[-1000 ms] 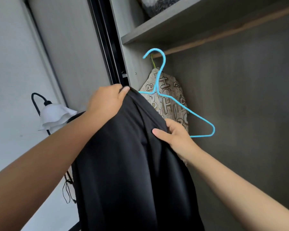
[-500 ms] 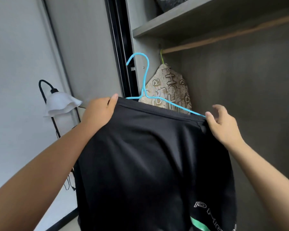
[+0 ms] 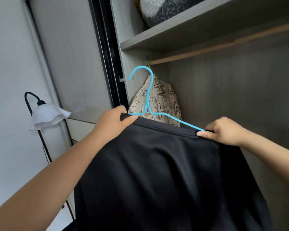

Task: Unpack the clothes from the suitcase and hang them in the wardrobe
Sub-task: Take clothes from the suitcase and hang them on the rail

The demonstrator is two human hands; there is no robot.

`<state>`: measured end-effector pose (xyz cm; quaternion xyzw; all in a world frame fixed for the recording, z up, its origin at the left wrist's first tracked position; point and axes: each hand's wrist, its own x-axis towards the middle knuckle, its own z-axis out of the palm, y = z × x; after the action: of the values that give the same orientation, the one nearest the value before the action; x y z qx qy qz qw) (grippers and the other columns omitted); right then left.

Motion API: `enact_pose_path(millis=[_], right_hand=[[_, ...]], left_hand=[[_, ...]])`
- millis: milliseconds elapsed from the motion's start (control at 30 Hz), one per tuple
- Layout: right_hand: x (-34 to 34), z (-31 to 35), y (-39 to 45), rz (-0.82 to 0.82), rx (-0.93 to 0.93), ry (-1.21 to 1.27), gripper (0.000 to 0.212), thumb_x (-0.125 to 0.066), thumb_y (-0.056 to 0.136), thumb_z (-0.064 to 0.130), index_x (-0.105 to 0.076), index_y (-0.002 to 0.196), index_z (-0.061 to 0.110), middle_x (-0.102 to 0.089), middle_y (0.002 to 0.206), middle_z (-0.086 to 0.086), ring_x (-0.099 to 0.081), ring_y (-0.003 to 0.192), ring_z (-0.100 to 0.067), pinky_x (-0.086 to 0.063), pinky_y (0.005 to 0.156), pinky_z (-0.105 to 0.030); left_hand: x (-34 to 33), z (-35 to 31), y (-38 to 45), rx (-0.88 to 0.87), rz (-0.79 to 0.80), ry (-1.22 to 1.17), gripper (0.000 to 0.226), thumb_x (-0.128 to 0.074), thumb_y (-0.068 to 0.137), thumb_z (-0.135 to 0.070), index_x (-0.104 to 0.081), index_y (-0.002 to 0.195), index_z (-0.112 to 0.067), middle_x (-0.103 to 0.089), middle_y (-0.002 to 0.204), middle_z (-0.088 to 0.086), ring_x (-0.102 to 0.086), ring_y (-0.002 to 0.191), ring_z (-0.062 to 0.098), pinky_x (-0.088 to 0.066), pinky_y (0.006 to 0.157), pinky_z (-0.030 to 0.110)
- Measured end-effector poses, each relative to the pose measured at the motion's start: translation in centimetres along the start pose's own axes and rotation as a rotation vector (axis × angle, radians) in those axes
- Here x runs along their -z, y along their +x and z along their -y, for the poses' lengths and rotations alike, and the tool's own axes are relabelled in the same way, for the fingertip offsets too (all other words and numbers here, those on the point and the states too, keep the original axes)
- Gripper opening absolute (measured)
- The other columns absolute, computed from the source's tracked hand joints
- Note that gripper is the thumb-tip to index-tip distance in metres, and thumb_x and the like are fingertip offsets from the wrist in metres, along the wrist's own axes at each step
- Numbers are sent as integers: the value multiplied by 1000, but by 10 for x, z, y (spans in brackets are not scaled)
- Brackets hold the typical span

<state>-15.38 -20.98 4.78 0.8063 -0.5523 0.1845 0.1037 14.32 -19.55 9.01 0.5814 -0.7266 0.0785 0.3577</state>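
A smooth black knit garment (image 3: pixel 157 172) draped over a thin blue wire hanger (image 3: pixel 148 97), held up before the grey wardrobe's wooden rail (image 3: pixel 223 45). The left hand (image 3: pixel 113 124) and right hand (image 3: pixel 223 132) pinched its ribbed top edge; a beige patterned shirt (image 3: pixel 160 100) hung behind.

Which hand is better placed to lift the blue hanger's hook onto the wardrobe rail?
Probably the left hand: it grips the black shirt beside the blue hanger neck, just below the hook. The right hand pinches the far shoulder end.
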Motion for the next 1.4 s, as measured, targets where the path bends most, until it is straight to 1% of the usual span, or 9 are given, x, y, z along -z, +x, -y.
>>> enact_pose_path(millis=[167,300,433,600,800,933,1000,1233,1400], right_hand=[[12,-12,-7,-129,40,141,43,-55,87,40,-42,50,20,-43,50,5,-42,48,-9,-31,55,-24],[25,-12,-15,-193,101,372,21,-60,86,25,-66,100,10,-65,90,2,-59,83,-13,-41,73,-13],[30,-19,-22,132,80,380,46,-60,86,28,-38,48,13,-29,44,9,-28,43,-6,-24,45,-21],[42,-10,-23,421,95,433,59,-65,83,19,-25,40,20,-17,44,9,-15,43,-6,-12,43,-20],[41,23,5,91,138,613,30,-62,84,4,-48,58,2,-37,53,6,-32,49,-1,-27,50,-15],[37,26,17,-190,-8,357,20,-60,86,24,-54,95,8,-46,90,-3,-48,86,-17,-38,79,-24],[31,23,12,-230,-160,252,35,-52,89,31,-47,113,5,-52,107,-12,-52,103,-27,-40,89,-31],[29,6,-12,-295,-106,286,25,-56,82,27,-61,93,5,-64,78,-8,-53,69,-22,-45,69,-32],[42,-33,-27,-248,-75,487,28,-70,78,25,-64,104,14,-66,95,-2,-60,88,-17,-43,79,-13]], left_hand=[[-7,-11,9,-64,-202,16,40,-56,88,-33,-31,58,-24,-39,56,-5,-42,67,23,-32,60,31],[-3,1,21,65,-218,-10,29,-51,91,-33,-43,77,-9,-43,61,5,-43,72,27,-25,51,33],[-5,9,21,55,-122,-23,33,-55,89,-31,-41,65,-13,-44,64,6,-41,70,25,-26,51,24],[-11,4,17,-44,64,-62,34,-57,89,-25,-38,64,-14,-38,59,-5,-38,62,17,-28,51,17],[-39,-33,9,-190,209,-66,34,-60,85,-33,-38,61,-25,-48,65,1,-43,65,17,-35,64,30],[-39,-29,18,-80,-20,-239,31,-66,82,-30,-44,61,-23,-61,78,14,-55,75,29,-44,69,40],[-36,-26,19,-46,-98,-311,32,-67,81,-26,-44,59,-21,-58,68,6,-52,66,21,-42,61,25],[-40,-45,21,-78,-151,-274,23,-69,79,-31,-51,80,-17,-59,83,4,-52,76,20,-38,63,29],[-51,-26,25,-46,-112,-242,41,-57,88,-28,-41,121,-12,-48,68,3,-47,70,22,-35,64,30]])
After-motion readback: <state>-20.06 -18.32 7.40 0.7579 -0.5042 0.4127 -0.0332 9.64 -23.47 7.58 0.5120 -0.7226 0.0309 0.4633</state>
